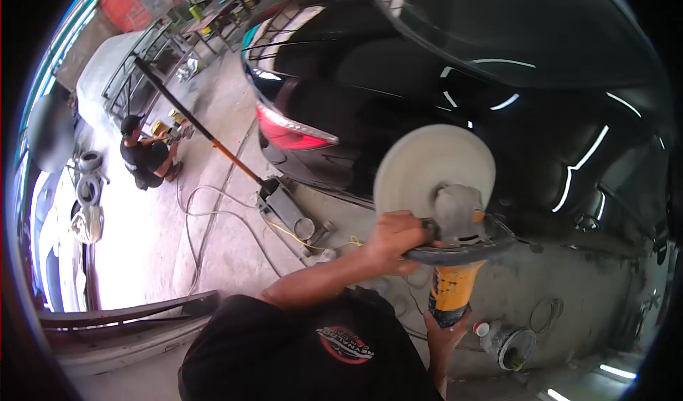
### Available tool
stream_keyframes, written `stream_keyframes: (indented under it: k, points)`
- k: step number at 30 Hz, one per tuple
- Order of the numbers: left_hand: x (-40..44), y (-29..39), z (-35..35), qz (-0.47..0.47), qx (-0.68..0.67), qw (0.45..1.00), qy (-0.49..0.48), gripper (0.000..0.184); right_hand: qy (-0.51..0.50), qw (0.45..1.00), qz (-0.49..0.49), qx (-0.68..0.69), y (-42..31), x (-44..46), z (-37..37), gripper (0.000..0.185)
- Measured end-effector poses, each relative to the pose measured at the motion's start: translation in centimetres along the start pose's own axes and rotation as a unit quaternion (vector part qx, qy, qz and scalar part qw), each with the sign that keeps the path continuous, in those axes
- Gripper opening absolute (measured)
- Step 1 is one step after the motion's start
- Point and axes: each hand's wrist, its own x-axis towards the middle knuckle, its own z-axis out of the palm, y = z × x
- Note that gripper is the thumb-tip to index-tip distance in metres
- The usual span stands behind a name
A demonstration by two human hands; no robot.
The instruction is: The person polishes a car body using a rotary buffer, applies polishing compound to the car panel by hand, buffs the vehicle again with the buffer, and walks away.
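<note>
A yellow-and-black rotary polisher (455, 281) with a grey head spans the gap between me and a glossy black car (341, 67). Its round off-white buffing pad (420, 163) lies against or just in front of the dark side panel; exact contact I cannot tell. My left hand (397, 243) is closed round the black front handle (462, 252). Lower down, my right hand (447, 330) wraps the rear end of the yellow body, partly hidden behind it. A red tail light (292, 127) shows left of the pad.
A floor jack (288, 209) with a long handle stands by the car's rear corner. Cables (213, 212) cross the concrete floor. A clear bucket (514, 345) sits low right, beside a red-capped container (482, 328). Another person (146, 152) crouches at left near cans.
</note>
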Motion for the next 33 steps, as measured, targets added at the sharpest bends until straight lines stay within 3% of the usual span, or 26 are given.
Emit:
stream_keyframes:
  k: [7,10,13,16,19,20,24,28,33]
  points:
    - [-5.5,-2.0,-16.3,-0.077,0.137,0.974,0.165,0.017,-0.15,0.981,-0.112,0.046,-10.0,0.7,10.7,0.098]
    - [-8.4,-2.8,-22.9,-0.112,0.203,0.958,0.171,0.005,-0.182,0.963,-0.201,0.008,-12.3,1.0,15.8,0.095]
    - [-9.6,-3.3,-27.4,-0.165,0.203,0.938,0.228,0.004,-0.21,0.951,-0.224,-0.032,-15.7,1.0,19.8,0.096]
    - [-9.5,-4.1,-30.0,-0.142,0.27,0.918,0.252,0.011,-0.196,0.948,-0.248,-0.042,-17.2,0.5,22.6,0.098]
    - [-9.5,-3.9,-30.2,-0.139,0.238,0.928,0.252,0.01,-0.23,0.957,-0.176,-0.02,-16.7,-0.2,23.0,0.106]
    - [-9.0,-3.4,-29.9,-0.135,0.265,0.932,0.207,0.01,-0.267,0.956,-0.119,-0.005,-16.5,-0.6,22.3,0.106]
    - [-6.2,-2.5,-26.5,-0.061,0.272,0.959,0.047,0.011,-0.259,0.966,-0.012,0.019,-13.0,-3.2,21.3,0.109]
    - [-5.3,-1.8,-21.8,-0.018,0.147,0.984,-0.096,0.013,-0.173,0.981,0.069,0.055,-8.6,-7.4,20.7,0.107]
    - [-2.1,-1.6,-12.2,0.01,0.01,0.974,-0.227,0.018,-0.031,0.971,0.162,0.176,-5.8,-10.3,18.5,0.096]
